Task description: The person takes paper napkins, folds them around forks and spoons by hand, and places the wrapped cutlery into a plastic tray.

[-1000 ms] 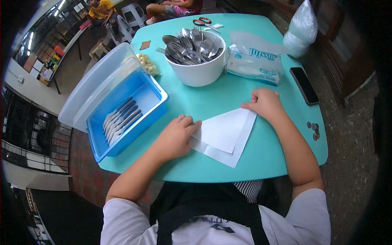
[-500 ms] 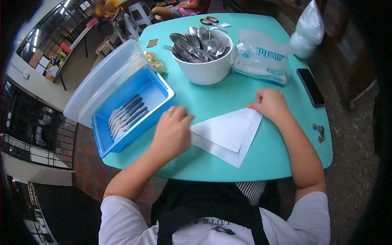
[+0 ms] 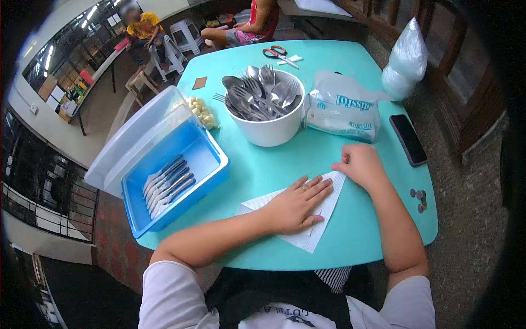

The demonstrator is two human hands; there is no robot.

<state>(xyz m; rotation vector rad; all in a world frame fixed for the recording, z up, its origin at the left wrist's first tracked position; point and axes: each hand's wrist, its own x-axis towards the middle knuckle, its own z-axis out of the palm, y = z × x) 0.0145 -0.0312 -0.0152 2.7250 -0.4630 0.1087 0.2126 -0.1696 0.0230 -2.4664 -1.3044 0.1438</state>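
Paper napkin [image 3: 308, 239], folded roughly into a triangle, lies in the head view on the green table [image 3: 356, 241], beneath the left hand [image 3: 297, 209], whose slightly spread fingers rest flat across it, gripping nothing. At its far right corner the right hand [image 3: 361, 163] has curled fingers, thumb tip by the paper; whether they pinch it I cannot tell.

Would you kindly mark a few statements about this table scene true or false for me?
1. The left hand lies flat over the folded white paper. True.
2. The right hand grips the phone. False: the right hand is at the paper's corner; the phone lies on the table.
3. The white tub holds spoons and forks. True.
4. The blue box is empty. False: the blue box holds utensils partly covered in white.
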